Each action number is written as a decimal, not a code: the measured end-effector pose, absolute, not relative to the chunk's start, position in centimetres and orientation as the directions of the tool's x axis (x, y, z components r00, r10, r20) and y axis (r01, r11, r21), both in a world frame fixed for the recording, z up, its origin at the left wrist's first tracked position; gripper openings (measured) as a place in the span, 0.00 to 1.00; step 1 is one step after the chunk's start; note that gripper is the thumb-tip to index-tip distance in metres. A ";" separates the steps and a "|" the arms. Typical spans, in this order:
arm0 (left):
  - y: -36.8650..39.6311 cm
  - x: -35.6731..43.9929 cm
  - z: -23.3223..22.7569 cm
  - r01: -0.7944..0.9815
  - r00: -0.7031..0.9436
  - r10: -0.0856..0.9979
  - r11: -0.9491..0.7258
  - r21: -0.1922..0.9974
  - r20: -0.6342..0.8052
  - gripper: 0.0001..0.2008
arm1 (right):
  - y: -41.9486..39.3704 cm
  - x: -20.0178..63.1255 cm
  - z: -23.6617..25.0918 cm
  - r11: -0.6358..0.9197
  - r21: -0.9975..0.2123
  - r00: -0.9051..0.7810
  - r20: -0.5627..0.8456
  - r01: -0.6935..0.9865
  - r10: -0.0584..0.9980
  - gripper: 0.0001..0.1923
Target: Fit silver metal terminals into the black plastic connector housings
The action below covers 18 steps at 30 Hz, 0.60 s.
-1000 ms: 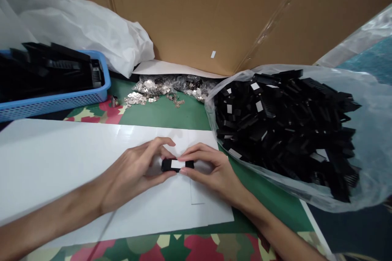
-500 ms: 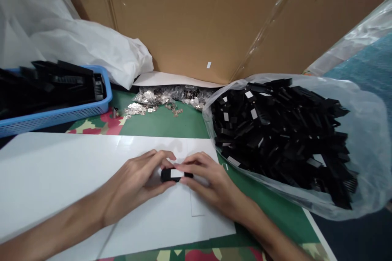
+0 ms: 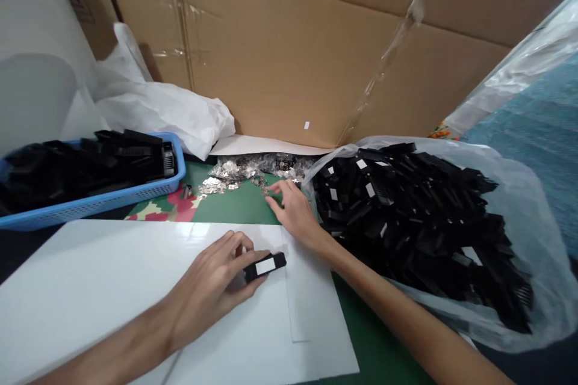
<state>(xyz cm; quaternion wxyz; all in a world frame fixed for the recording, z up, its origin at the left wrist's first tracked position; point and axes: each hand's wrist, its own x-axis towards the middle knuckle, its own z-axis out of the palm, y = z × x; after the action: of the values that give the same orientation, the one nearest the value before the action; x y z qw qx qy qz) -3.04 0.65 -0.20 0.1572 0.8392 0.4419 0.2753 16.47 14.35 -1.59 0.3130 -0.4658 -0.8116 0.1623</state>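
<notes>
— Left hand [image 3: 212, 286]?
— Pinching the black clip [image 3: 265, 266] (white label up) over the white sheet [image 3: 112, 277], alone now.
— Right hand [image 3: 293, 210]?
— Off the clip since a moment ago, fingers spread, empty, reaching into the metal bits [image 3: 235, 169] beside the bag [image 3: 533, 216].

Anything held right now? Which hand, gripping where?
Left hand pinches the black part with white label by its left end. Right hand holds nothing visible, fingertips at the metal clips.
</notes>
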 end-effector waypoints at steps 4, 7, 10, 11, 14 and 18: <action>0.8 -3.3 0.3 0.669 0.410 0.815 -0.574 0.473 0.409 0.17 | 15.6 14.8 -2.4 0.486 -0.565 -0.329 0.362 0.667 0.872 0.04; 0.8 -3.6 0.6 0.669 0.374 0.815 -0.567 0.480 0.442 0.19 | 15.5 14.7 -2.6 0.483 -0.577 -0.337 0.348 0.659 0.875 0.01; 0.7 -3.7 0.6 0.664 0.350 0.813 -0.566 0.488 0.466 0.22 | 15.3 14.9 -2.4 0.484 -0.592 -0.346 0.339 0.645 0.875 0.04; 0.7 -3.7 0.6 0.666 0.348 0.811 -0.567 0.485 0.470 0.22 | 15.3 15.0 -2.3 0.485 -0.598 -0.345 0.341 0.638 0.875 0.04; 0.7 -3.7 0.7 0.676 0.347 0.804 -0.572 0.465 0.484 0.22 | 14.4 15.9 -1.5 0.496 -0.616 -0.339 0.363 0.612 0.868 0.04; 0.8 -3.6 0.8 0.666 0.343 0.784 -0.591 0.455 0.517 0.20 | 11.5 18.3 0.0 0.506 -0.704 -0.359 0.364 0.498 0.860 0.05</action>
<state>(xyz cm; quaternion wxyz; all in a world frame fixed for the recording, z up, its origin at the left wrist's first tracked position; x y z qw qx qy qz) -3.65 0.77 0.82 0.0821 0.8154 0.4446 0.3615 18.32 11.47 0.02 0.3666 -0.4315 -0.7865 0.2466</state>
